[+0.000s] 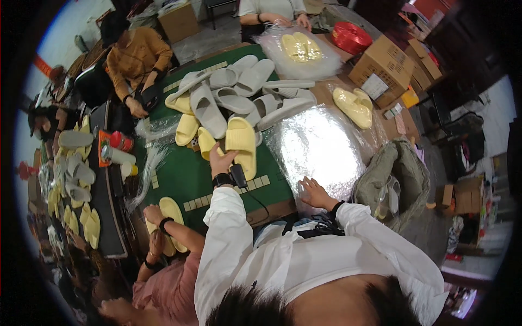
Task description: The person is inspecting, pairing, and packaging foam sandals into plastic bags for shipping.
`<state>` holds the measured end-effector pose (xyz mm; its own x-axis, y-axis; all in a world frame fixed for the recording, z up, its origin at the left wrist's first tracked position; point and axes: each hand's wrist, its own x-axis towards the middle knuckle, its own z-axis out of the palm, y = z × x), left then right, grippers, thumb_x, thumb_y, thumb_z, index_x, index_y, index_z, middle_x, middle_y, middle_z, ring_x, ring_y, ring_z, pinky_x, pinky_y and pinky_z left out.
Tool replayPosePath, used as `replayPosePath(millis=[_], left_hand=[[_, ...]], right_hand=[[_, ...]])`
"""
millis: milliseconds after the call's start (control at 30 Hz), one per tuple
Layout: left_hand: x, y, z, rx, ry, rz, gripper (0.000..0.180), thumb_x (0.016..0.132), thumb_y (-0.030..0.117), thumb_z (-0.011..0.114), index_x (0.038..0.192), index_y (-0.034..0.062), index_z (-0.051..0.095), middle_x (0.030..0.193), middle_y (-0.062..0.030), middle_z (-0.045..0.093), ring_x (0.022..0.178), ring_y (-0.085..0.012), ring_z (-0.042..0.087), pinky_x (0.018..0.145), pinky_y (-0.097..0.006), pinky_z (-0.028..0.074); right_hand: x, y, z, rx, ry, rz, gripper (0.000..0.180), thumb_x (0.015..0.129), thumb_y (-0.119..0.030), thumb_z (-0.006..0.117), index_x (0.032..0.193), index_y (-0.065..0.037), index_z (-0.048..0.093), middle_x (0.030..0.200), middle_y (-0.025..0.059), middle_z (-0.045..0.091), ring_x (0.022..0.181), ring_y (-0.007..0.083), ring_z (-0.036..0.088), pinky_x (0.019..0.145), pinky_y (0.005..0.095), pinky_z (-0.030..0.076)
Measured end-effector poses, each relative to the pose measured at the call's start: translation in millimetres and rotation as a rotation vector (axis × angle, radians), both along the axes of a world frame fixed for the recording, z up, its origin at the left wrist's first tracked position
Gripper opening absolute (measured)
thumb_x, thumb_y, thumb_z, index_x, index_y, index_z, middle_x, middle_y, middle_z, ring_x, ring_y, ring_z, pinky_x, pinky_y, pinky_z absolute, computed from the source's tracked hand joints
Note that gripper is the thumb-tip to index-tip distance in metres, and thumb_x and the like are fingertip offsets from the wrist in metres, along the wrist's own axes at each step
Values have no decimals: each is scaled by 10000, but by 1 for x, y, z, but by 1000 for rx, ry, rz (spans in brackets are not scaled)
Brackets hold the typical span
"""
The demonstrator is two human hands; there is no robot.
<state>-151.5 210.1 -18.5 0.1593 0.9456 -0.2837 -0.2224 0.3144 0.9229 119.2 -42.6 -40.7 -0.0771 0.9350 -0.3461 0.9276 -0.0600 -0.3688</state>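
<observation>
the person's left hand (220, 161) reaches across the green felt table (185, 174), fingers closed around the near end of a yellow foam slide slipper (241, 144) at the front of the grey and yellow slipper pile (239, 89). the right hand (314, 191) lies flat, fingers spread, on the stack of clear plastic bags (318, 144). this looks like the pick-up step; bagging would call for lifting the slipper clear toward the bags.

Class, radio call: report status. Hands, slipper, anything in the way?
Left hand grips yellow slipper at its heel. Right hand flat on clear plastic bags, open. Grey slippers heaped just beyond.
</observation>
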Motion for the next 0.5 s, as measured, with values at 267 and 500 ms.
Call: replayPosePath(millis=[267,500], left_hand=[[-7,17,-3,-825,-826,641,468,736,142,633,1122,-21,425,1017,-132,525,926,-228,525,788,-336,442],[51,-36,44,-571,-716,322,263,859,192,441,1049,9,433,1034,-134,504,962,-238,508,825,-369,426]], right_hand=[[4,-5,-18,15,40,100,728,744,-344,590,1323,-84,233,1366,190,231,1220,415,263,1009,421,265],[21,13,-30,41,123,-8,714,741,-346,592,1287,-2,285,1330,201,298,1217,371,294,998,394,284]])
